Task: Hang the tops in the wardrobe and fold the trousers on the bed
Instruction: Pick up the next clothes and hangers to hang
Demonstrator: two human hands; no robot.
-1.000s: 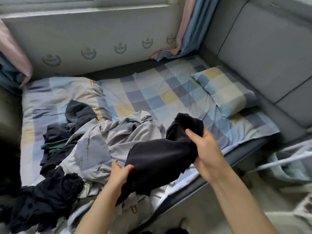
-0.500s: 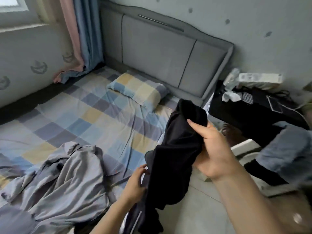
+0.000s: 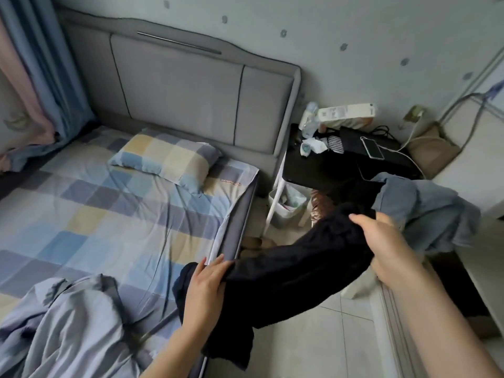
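A black garment (image 3: 294, 268) hangs stretched between both hands, off the bed's right edge and above the tiled floor. My left hand (image 3: 204, 290) grips its lower end near the bed corner. My right hand (image 3: 387, 246) grips the upper end, raised toward the right. A grey-lilac garment (image 3: 73, 331) lies crumpled on the checked bedsheet (image 3: 109, 214) at bottom left. Whether the black piece is a top or trousers cannot be made out.
A checked pillow (image 3: 166, 156) lies by the grey padded headboard (image 3: 191, 88). A black bedside table (image 3: 327, 165) carries a phone, bottle and clutter. A small bin (image 3: 286, 205) stands below it. Blue-grey clothing (image 3: 425, 208) is heaped on the right. Curtains (image 3: 41, 72) hang at left.
The view has swung right, from the clothes pile to the headboard and bedside table. Both hands have carried the black garment off the bed and pulled it out longer.
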